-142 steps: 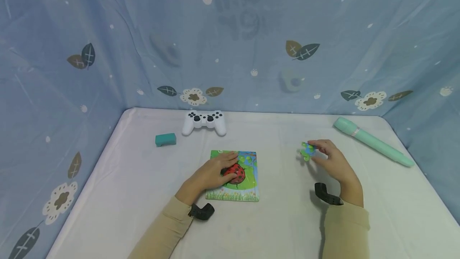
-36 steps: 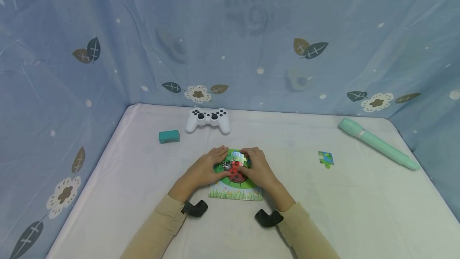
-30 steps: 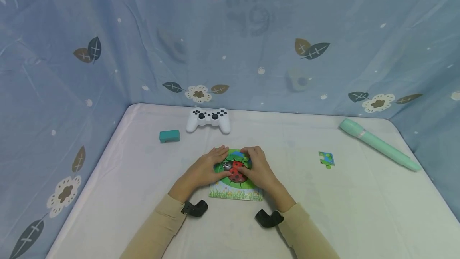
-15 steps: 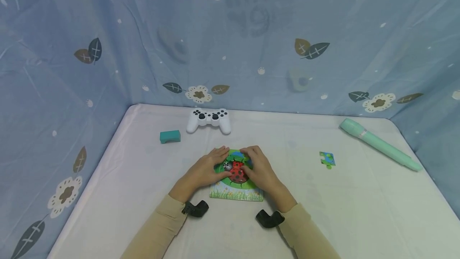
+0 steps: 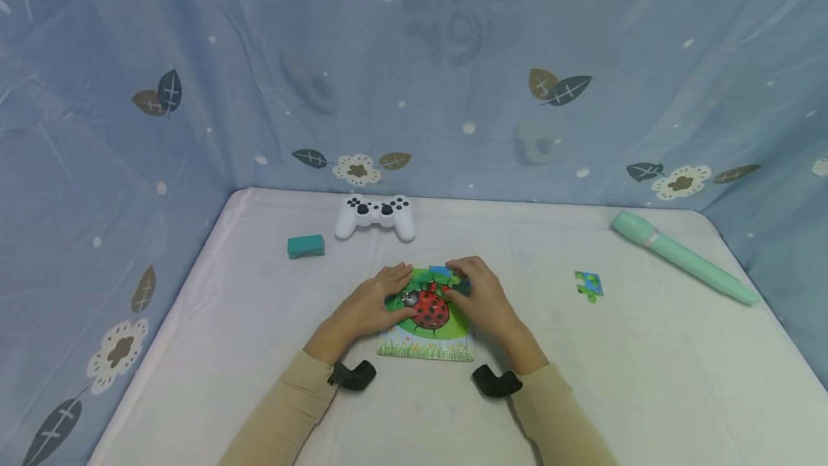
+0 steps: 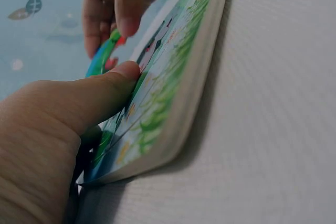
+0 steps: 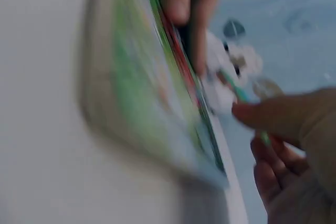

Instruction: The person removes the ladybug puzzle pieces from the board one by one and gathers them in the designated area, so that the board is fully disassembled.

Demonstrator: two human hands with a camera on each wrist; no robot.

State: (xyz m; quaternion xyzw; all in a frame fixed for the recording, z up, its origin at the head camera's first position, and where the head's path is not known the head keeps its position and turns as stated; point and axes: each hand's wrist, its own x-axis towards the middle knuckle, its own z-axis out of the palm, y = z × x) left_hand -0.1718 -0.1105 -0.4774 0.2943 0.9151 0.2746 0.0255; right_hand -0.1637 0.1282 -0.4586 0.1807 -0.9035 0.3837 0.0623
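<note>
A ladybug jigsaw puzzle (image 5: 427, 344) in a flat tray lies mid-table. My left hand (image 5: 370, 302) rests along its left side, fingers extended towards the top edge and thumb lying on the picture. Over the upper right of the puzzle, my right hand (image 5: 484, 297) pinches a puzzle piece (image 5: 443, 272) with blue, green and red on it. The left wrist view shows this piece (image 6: 105, 56) raised and tilted between thumb and fingers. From the right wrist it appears nearly edge-on. A dark gap shows in the puzzle beside the right fingers.
A loose puzzle piece (image 5: 589, 286) lies to the right. Beyond it sits a mint-green microphone-shaped object (image 5: 682, 257). A white game controller (image 5: 375, 216) and a teal block (image 5: 306, 246) are behind the puzzle, near the blue cloth backdrop (image 5: 427, 92).
My right hand came from the right side to the puzzle. Over the last half second it has shifted slightly up and right, lifting a piece. The left hand stays on the puzzle.
</note>
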